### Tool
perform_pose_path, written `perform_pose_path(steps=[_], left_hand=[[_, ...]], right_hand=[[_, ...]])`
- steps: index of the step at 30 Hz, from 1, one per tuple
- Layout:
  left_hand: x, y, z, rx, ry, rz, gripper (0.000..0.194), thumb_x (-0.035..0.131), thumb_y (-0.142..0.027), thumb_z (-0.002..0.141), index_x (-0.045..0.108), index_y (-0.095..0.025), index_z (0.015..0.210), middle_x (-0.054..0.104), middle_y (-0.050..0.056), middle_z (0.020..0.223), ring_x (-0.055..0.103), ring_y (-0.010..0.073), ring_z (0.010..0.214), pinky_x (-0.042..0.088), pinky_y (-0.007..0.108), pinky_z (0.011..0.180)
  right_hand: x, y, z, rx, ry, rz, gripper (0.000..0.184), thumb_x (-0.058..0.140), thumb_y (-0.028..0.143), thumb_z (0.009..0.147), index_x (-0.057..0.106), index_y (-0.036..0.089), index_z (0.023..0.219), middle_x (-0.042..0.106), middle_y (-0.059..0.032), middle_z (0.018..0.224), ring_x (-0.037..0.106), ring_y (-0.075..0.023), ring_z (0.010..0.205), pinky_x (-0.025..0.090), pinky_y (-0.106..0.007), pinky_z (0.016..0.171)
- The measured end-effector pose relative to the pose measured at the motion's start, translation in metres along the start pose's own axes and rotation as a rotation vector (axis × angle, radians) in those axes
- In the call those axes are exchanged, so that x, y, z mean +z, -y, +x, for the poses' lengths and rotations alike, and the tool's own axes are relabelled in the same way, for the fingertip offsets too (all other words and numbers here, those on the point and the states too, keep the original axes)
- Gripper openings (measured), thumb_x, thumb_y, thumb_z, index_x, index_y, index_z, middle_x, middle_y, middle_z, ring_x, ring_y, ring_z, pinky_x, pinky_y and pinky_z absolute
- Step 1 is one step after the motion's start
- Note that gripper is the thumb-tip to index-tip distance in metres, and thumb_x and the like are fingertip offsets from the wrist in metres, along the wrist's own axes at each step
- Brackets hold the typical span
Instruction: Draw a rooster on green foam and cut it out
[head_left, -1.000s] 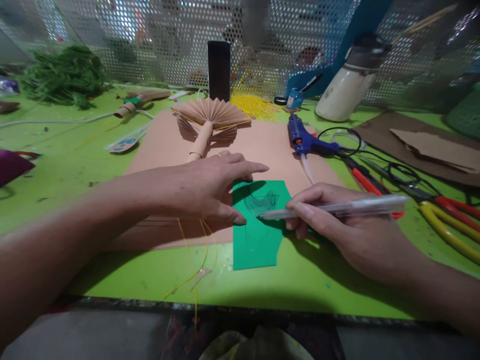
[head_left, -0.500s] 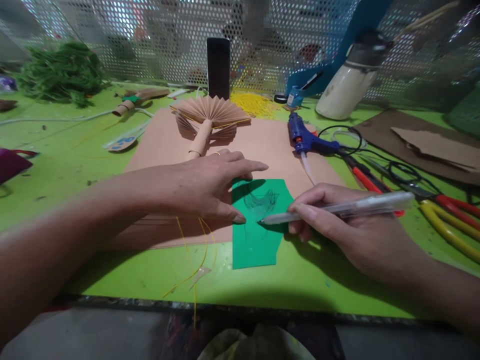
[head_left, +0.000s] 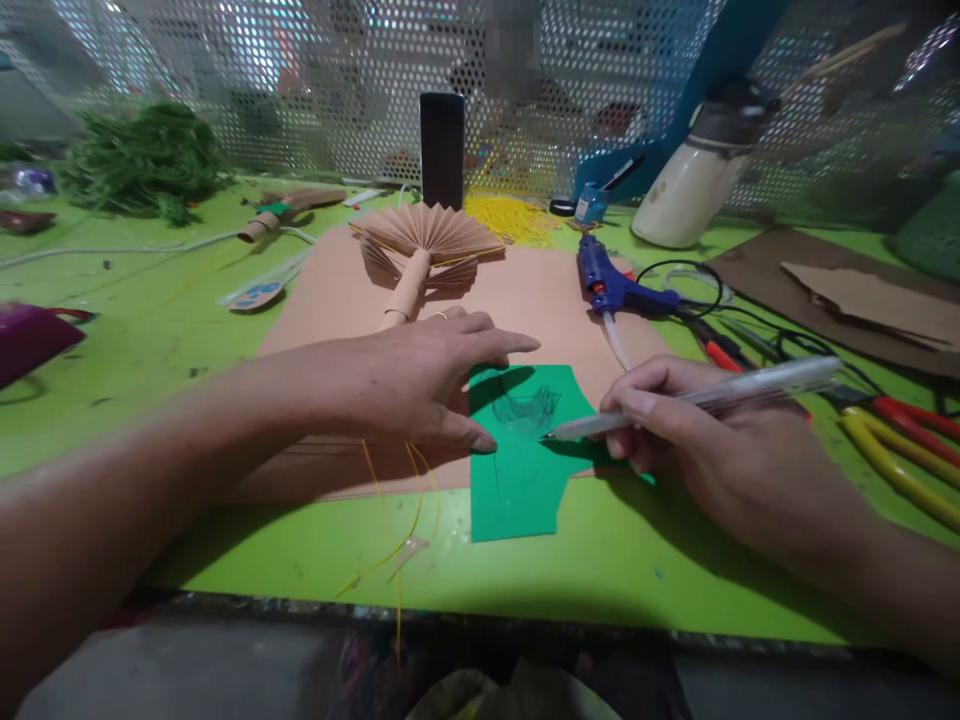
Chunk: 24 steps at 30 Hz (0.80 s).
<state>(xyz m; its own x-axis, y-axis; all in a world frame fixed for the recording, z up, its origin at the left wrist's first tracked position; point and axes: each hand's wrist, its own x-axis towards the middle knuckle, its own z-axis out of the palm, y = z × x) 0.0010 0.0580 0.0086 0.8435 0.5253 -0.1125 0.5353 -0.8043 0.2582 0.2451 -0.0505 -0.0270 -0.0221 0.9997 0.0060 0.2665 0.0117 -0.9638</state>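
A piece of green paper (head_left: 521, 500) with dark pen scribbles lies partly on a tan sheet (head_left: 525, 285) and partly on the bare table. My left hand (head_left: 442, 375) rests at its left edge, fingers spread, the thumb pressing on the paper. In my right hand (head_left: 697, 440) is a clear-barrelled pen (head_left: 720, 395), held in a writing grip. The pen's dark tip is at the paper just below the scribbles. Behind my left hand, a pleated paper fan shape (head_left: 427, 235) on a rolled paper tube (head_left: 409, 285) lies on the tan sheet.
A blue glue gun (head_left: 611, 280) lies right of the fan. Pliers with red and yellow handles (head_left: 892, 460) are at the right. Toward the back stand a phone (head_left: 442, 150), a small blue bottle (head_left: 591, 203) and a white flask (head_left: 679, 190). Green shredded strands (head_left: 142, 160) are heaped back left.
The pen tip has shifted a little right and up on the green paper, my right hand with it. My left hand keeps its place on the paper. The whole view has shifted slightly.
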Motion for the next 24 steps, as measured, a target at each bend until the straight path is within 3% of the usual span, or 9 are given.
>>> perform_pose_path(steps=[7, 16, 20, 24], left_hand=[[-0.002, -0.004, 0.000, -0.036, 0.023, -0.016, 0.085, 0.079, -0.045, 0.083, 0.037, -0.033, 0.156, 0.056, 0.007, 0.130, 0.055, 0.0282, 0.120, 0.045, 0.038, 0.099], [-0.001, -0.005, -0.006, -0.078, 0.044, -0.047, 0.089, 0.077, -0.051, 0.084, 0.032, -0.032, 0.158, 0.051, 0.009, 0.138, 0.051, 0.0331, 0.127, 0.044, 0.046, 0.103], [-0.001, -0.006, -0.007, -0.107, 0.029, -0.058, 0.098, 0.083, -0.049, 0.079, 0.031, -0.024, 0.159, 0.051, 0.014, 0.142, 0.047, 0.0351, 0.133, 0.042, 0.047, 0.108], [-0.002, -0.009, -0.006, -0.134, 0.009, -0.056, 0.106, 0.087, -0.050, 0.074, 0.031, -0.017, 0.158, 0.050, 0.018, 0.146, 0.045, 0.0374, 0.137, 0.044, 0.045, 0.107]], right_hand=[[-0.006, -0.005, 0.002, 0.020, 0.011, 0.007, 0.024, 0.066, 0.039, 0.098, 0.071, 0.022, 0.081, 0.068, 0.0016, 0.071, 0.061, -0.0131, 0.064, 0.047, -0.023, 0.058], [-0.002, 0.002, -0.004, 0.007, 0.035, 0.061, 0.027, 0.066, 0.045, 0.097, 0.072, 0.022, 0.084, 0.067, 0.0002, 0.073, 0.061, -0.0150, 0.065, 0.055, -0.026, 0.062], [0.003, 0.005, -0.010, 0.017, 0.097, -0.064, 0.031, 0.059, 0.043, 0.102, 0.068, 0.024, 0.079, 0.067, 0.0016, 0.069, 0.059, -0.0132, 0.064, 0.048, -0.023, 0.061], [0.004, 0.005, -0.012, 0.037, 0.063, -0.084, 0.032, 0.059, 0.049, 0.100, 0.069, 0.026, 0.079, 0.067, 0.0021, 0.070, 0.058, -0.0140, 0.064, 0.050, -0.024, 0.063]])
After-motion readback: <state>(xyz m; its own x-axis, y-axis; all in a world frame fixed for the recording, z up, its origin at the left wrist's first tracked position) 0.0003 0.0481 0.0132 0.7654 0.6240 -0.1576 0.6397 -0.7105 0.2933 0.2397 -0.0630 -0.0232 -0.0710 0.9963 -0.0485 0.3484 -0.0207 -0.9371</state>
